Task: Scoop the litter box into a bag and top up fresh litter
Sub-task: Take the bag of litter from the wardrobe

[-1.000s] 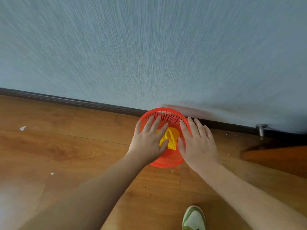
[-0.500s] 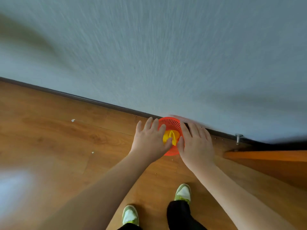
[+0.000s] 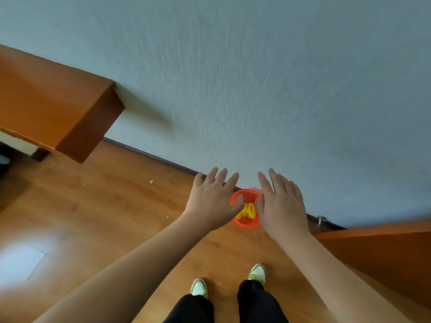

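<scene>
A small red mesh basket (image 3: 246, 222) stands on the wooden floor against the grey wall. Something yellow (image 3: 247, 210), perhaps a folded bag, lies inside it. My left hand (image 3: 213, 201) hovers above the basket's left side, fingers spread and holding nothing. My right hand (image 3: 281, 205) hovers above its right side, fingers also spread and holding nothing. Both hands look well above the basket, and they cover its side rims. No litter box or scoop shows in this view.
A wooden piece of furniture (image 3: 53, 108) juts from the wall at the upper left. A wooden door (image 3: 382, 255) stands at the right, with a metal door stop (image 3: 321, 219) at the skirting. My two shoes (image 3: 233, 280) stand on the floor below the basket. Small crumbs dot the floor.
The view has risen and pulled back, so the basket looks much smaller. My hands have lifted off the basket's rim and spread apart. The furniture at the left has come into view.
</scene>
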Motion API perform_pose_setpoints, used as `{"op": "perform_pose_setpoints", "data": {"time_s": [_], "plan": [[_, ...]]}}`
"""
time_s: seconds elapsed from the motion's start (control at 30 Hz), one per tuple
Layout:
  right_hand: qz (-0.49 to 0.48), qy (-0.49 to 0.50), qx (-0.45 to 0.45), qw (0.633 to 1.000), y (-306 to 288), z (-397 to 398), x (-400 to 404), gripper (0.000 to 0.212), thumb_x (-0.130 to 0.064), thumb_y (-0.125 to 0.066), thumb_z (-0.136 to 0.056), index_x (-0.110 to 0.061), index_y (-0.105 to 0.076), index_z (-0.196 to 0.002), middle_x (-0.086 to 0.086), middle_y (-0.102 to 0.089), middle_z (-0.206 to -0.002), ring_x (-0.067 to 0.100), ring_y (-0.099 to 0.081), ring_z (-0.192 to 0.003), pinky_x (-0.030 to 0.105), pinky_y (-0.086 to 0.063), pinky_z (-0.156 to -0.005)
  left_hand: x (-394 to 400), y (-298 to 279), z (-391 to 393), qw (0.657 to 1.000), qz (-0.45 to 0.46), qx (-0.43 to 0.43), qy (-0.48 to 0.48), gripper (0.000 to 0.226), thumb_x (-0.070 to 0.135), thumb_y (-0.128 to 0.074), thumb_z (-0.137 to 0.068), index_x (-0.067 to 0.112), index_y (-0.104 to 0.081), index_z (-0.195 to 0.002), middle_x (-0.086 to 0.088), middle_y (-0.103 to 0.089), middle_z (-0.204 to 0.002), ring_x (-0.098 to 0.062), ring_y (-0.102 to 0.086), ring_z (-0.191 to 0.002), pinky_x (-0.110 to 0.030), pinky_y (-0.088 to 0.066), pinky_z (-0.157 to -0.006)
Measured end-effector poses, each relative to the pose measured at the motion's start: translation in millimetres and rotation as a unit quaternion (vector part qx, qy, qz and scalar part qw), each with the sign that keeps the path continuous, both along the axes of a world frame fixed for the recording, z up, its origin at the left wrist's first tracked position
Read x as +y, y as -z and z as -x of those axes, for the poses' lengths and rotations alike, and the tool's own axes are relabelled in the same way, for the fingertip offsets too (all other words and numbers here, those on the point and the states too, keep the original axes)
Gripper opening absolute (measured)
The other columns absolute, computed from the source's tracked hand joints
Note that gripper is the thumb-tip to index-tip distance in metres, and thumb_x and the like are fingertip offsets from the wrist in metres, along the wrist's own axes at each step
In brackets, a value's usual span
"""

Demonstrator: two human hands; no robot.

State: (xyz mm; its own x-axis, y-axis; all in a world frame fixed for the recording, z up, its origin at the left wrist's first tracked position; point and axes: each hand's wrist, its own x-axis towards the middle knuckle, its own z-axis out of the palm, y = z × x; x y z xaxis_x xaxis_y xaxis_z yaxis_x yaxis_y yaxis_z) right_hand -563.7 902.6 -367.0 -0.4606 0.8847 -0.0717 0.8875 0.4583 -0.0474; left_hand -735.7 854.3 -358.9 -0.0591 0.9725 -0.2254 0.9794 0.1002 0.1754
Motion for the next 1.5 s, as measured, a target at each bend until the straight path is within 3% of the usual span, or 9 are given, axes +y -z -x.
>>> {"op": "perform_pose_setpoints", "data": {"time_s": [0.27,0.47,0.6,0.8,0.97,1.13,1.23,1.33,1.5], "plan": [[-0.026,0.04,0.024,0.999,-92,6,-81,0.051,-0.035,-0.041,-0.098,-0.02,-0.038,-0.146,0.009,-0.036,-0.153,0.027,-0.034,-0.14,0.043,-0.027,-0.114,-67,-100,5,0.997,-0.035,0.005,0.07,0.077,0.067,-0.003,-0.085,0.033,-0.018,-0.152,0.002,-0.02,-0.162,-0.02,-0.012,-0.15,-0.052,-0.016,-0.12],[-0.026,0.112,0.051,0.992,-131,-24,-117,0.052,-0.04,-0.031,-0.1,-0.025,-0.03,-0.15,0.004,-0.025,-0.158,0.024,-0.024,-0.145,0.04,-0.019,-0.117,-74,-131,-15,0.991,-0.069,0.012,0.117,0.068,0.063,-0.012,-0.09,0.035,-0.019,-0.152,0.003,-0.022,-0.161,-0.02,-0.016,-0.149,-0.048,-0.018,-0.12],[-0.026,0.16,0.04,0.986,-154,-59,-138,0.053,-0.044,-0.024,-0.1,-0.031,-0.02,-0.152,0.0,-0.015,-0.161,0.021,-0.014,-0.148,0.039,-0.014,-0.12,-70,-150,-50,0.98,-0.109,0.018,0.167,0.062,0.061,-0.017,-0.095,0.035,-0.023,-0.151,0.002,-0.025,-0.16,-0.02,-0.021,-0.148,-0.046,-0.02,-0.118],[-0.031,0.248,0.038,0.967,-184,-119,-181,0.056,-0.047,-0.022,-0.1,-0.033,-0.01,-0.153,-0.001,-0.014,-0.161,0.021,-0.013,-0.148,0.042,-0.014,-0.121,-84,-167,-130,0.955,-0.151,0.017,0.253,0.067,0.06,-0.016,-0.091,0.031,-0.035,-0.149,-0.001,-0.039,-0.155,-0.022,-0.032,-0.144,-0.047,-0.026,-0.114],[-0.048,0.33,0.039,0.942,-202,-179,-248,0.058,-0.052,-0.013,-0.097,-0.033,-0.016,-0.152,-0.003,-0.022,-0.159,0.019,-0.018,-0.147,0.039,-0.01,-0.118,-126,-195,-207,0.933,-0.152,-0.002,0.327,0.075,0.059,-0.001,-0.087,0.032,-0.022,-0.153,0.005,-0.025,-0.161,-0.017,-0.021,-0.148,-0.043,-0.024,-0.119],[-0.055,0.412,0.033,0.909,-222,-244,-331,0.056,-0.053,-0.011,-0.099,-0.036,-0.015,-0.152,-0.007,-0.017,-0.16,0.016,-0.012,-0.148,0.035,-0.005,-0.118,-183,-208,-288,0.9,-0.149,-0.006,0.411,0.065,0.062,-0.009,-0.095,0.036,-0.012,-0.154,0.008,-0.014,-0.164,-0.018,-0.01,-0.151,-0.049,-0.016,-0.121],[-0.078,0.461,0.027,0.884,-221,-277,-379,0.067,-0.055,0.003,-0.092,-0.035,-0.027,-0.149,-0.005,-0.029,-0.156,0.017,-0.023,-0.145,0.037,-0.011,-0.117,-219,-213,-327,0.876,-0.154,-0.014,0.456,0.068,0.063,-0.008,-0.094,0.034,-0.013,-0.155,0.009,-0.012,-0.164,-0.017,-0.007,-0.151,-0.048,-0.012,-0.122],[-0.092,0.513,0.016,0.853,-221,-302,-422,0.067,-0.053,-0.001,-0.093,-0.032,-0.037,-0.145,-0.002,-0.041,-0.15,0.019,-0.035,-0.14,0.039,-0.018,-0.115,-251,-217,-363,0.853,-0.169,-0.022,0.493,0.067,0.063,-0.009,-0.094,0.034,-0.014,-0.154,0.01,-0.013,-0.163,-0.016,-0.007,-0.151,-0.046,-0.008,-0.123],[-0.082,0.588,0.017,0.804,-232,-330,-483,0.055,-0.051,-0.01,-0.098,-0.037,-0.017,-0.151,-0.004,-0.021,-0.159,0.019,-0.02,-0.146,0.041,-0.01,-0.119,-303,-222,-416,0.784,-0.179,-0.012,0.594,0.064,0.063,-0.009,-0.096,0.037,-0.014,-0.154,0.012,-0.014,-0.163,-0.016,-0.008,-0.151,-0.047,-0.004,-0.123]]}}
